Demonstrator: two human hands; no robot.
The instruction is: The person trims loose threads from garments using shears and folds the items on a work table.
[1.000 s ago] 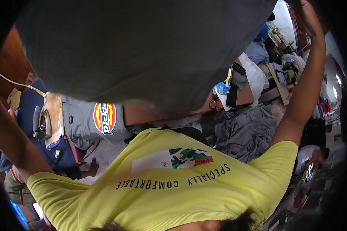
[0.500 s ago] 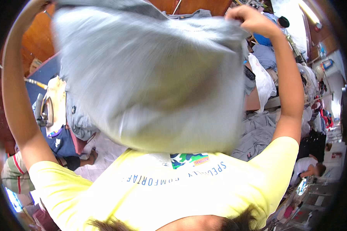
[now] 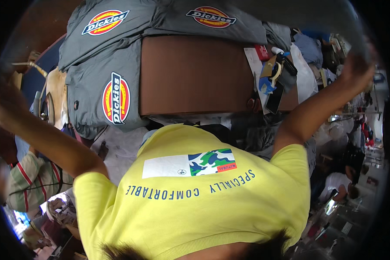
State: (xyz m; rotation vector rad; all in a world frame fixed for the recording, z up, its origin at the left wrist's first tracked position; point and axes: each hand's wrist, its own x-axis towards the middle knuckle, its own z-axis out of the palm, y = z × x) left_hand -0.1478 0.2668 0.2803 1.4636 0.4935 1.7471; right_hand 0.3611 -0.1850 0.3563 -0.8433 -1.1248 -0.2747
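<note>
A grey garment (image 3: pixel 307 15) is held up close in front of me, and only a blurred part of it shows along the top edge. My right hand (image 3: pixel 359 71) is raised at the far right, closed on the garment's edge. At the far left, my left hand (image 3: pixel 8 102) is also raised, in shadow and smeared by motion, so its fingers cannot be read. Several grey garments with round red-and-yellow logos, one of them this grey garment (image 3: pixel 89 93), lie along the left and far sides of a brown board (image 3: pixel 195 76).
An iron (image 3: pixel 49 106) stands at the left by a pale pad. On the board's right lie scissors (image 3: pixel 254 104), a phone (image 3: pixel 274 99), a tape roll (image 3: pixel 276 71) and a red box (image 3: pixel 261 52). A striped bag (image 3: pixel 34 182) is at lower left; a person (image 3: pixel 336 186) sits at right.
The grey garment has swung up and away, uncovering the board and the garments on it. My right hand has moved outward to the right and lower; my left hand has come down into view.
</note>
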